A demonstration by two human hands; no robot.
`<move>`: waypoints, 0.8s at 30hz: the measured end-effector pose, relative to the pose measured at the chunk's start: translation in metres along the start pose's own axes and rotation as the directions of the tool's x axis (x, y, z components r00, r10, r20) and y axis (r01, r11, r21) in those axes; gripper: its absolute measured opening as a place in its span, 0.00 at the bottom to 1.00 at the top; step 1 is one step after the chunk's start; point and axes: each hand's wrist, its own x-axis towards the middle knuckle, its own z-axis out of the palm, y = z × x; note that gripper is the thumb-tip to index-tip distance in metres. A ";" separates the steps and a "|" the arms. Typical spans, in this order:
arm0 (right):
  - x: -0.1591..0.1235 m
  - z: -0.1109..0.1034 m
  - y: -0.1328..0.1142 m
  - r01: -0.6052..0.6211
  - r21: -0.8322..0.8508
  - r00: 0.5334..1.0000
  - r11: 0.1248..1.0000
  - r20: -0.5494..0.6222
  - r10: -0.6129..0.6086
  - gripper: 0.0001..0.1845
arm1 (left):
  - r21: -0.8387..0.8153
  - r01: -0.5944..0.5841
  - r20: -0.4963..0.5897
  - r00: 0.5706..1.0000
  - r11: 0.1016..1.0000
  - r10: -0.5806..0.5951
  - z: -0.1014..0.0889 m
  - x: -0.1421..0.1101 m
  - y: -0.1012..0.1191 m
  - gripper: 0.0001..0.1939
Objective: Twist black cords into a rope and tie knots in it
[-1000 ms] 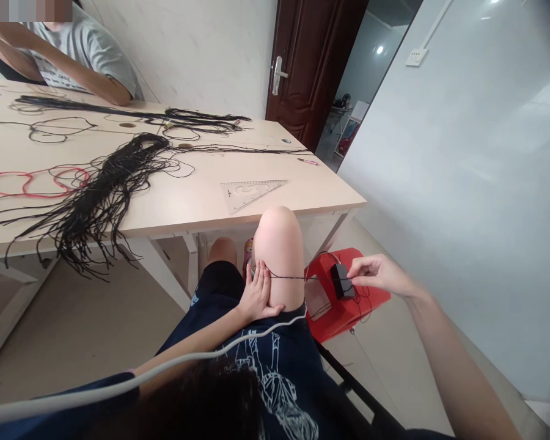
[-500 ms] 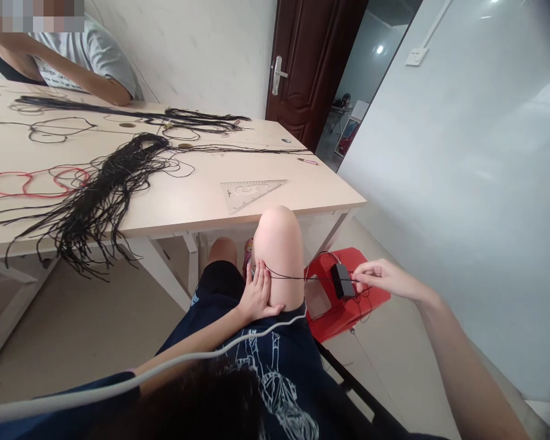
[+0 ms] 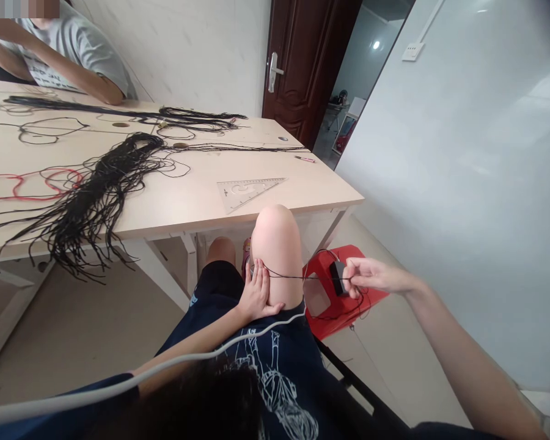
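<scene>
My left hand (image 3: 255, 294) lies flat on my raised right leg, with its fingers stretched out. A thin black cord (image 3: 293, 278) runs from beside its fingertips across the leg to the right. At the other end my right hand (image 3: 365, 276) pinches the cord between thumb and fingers and holds it taut. Under that hand a small black box (image 3: 338, 278) stands on a red stool (image 3: 343, 318), partly hidden by my fingers. Loose loops of black cord hang beside the box. How the cord is held at my leg is hidden.
On the table (image 3: 183, 201) lie a bundle of black cords (image 3: 114, 174), a red cord (image 3: 18, 186), a clear set square (image 3: 250, 190) and a small pink tool (image 3: 305, 159). A person (image 3: 80, 55) sits across it. A white cable (image 3: 165, 365) crosses my lap.
My right hand has moved a little left along the cord and now covers part of the black box. My left hand stays on the leg. The whole view has shifted slightly.
</scene>
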 end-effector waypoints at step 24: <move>-0.003 0.012 -0.024 -0.004 -0.026 1.000 1.000 -0.019 0.004 0.14 | 0.031 -0.025 -0.027 0.999 0.999 0.026 -0.001 0.001 0.001 0.55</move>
